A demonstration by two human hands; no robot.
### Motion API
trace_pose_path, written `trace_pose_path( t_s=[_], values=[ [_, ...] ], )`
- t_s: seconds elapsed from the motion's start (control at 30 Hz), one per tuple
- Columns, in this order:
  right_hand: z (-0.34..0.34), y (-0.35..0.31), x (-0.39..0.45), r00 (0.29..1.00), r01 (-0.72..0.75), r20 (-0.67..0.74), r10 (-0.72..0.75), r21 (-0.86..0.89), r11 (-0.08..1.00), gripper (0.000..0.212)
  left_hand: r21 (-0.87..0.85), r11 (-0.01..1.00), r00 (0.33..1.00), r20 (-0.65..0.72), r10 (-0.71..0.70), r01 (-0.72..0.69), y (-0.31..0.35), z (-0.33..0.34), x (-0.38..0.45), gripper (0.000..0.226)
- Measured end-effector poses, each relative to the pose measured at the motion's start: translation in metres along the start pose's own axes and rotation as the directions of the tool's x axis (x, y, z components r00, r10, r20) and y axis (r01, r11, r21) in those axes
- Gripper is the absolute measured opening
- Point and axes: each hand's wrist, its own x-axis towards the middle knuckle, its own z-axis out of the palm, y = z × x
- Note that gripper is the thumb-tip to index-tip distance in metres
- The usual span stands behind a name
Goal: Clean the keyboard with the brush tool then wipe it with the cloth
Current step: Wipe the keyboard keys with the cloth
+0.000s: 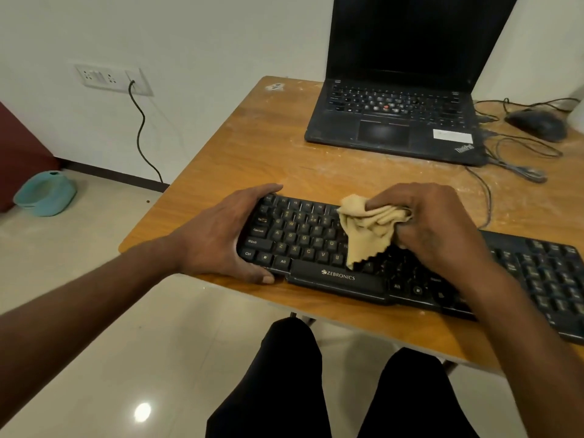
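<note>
The right hand's fingers are curling tight around a bunched tan cloth, and the right hand is pressing that cloth down onto the middle keys of the black Zebronics keyboard. A loose zigzag-edged corner of the cloth is hanging toward 6 o'clock, reaching the row of keys just above the spacebar.

The left hand is gripping the keyboard's left end: its fingers are wrapping over the far edge at 12 o'clock, close together, while the thumb is lying along the near edge at 6 o'clock, so the end of the board is sitting clamped between them.

The keyboard is lying flat along the near edge of the wooden table, running from about 9 o'clock toward 4 o'clock in the view, its number pad reaching the right border.

At 1 o'clock from the hands an open black ThinkPad laptop is standing with a dark screen. At 2 o'clock a black mouse is resting on the table, with thin cables looping just beside the laptop's right side. White dust is showing on the tabletop around the laptop.

Off the table at 10 o'clock, a wall socket panel is holding a black cord, and a teal plastic tub is sitting on the tiled floor at 9 o'clock. The person's dark-trousered knees are showing at 6 o'clock.
</note>
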Motion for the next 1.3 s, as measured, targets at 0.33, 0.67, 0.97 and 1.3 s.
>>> trace_pose_path(
  t_s=[0.33, 0.67, 0.97, 1.3],
  values=[
    [0.059, -0.058, 0.030, 0.965, 0.246, 0.092, -0.248, 0.027, 0.969, 0.041, 0.009, 1.000, 1.000, -0.007, 0.014, -0.014, 0.004, -0.001, 0.000, 0.135],
    [0.014, -0.010, -0.007, 0.997, 0.078, 0.032, -0.077, -0.042, 0.996, 0.054, 0.006, 0.999, 0.999, -0.010, 0.040, -0.040, 0.000, -0.001, 0.001, 0.138],
    [0.043, -0.038, 0.010, 0.968, 0.217, 0.124, -0.217, 0.014, 0.976, 0.036, 0.027, 0.999, 0.999, -0.030, 0.030, -0.030, 0.007, -0.003, -0.003, 0.138],
    [0.039, -0.037, 0.002, 0.984, 0.179, 0.019, -0.179, -0.022, 0.984, 0.036, 0.019, 0.999, 0.999, -0.016, 0.040, -0.040, 0.014, -0.006, -0.004, 0.135]
  ],
)
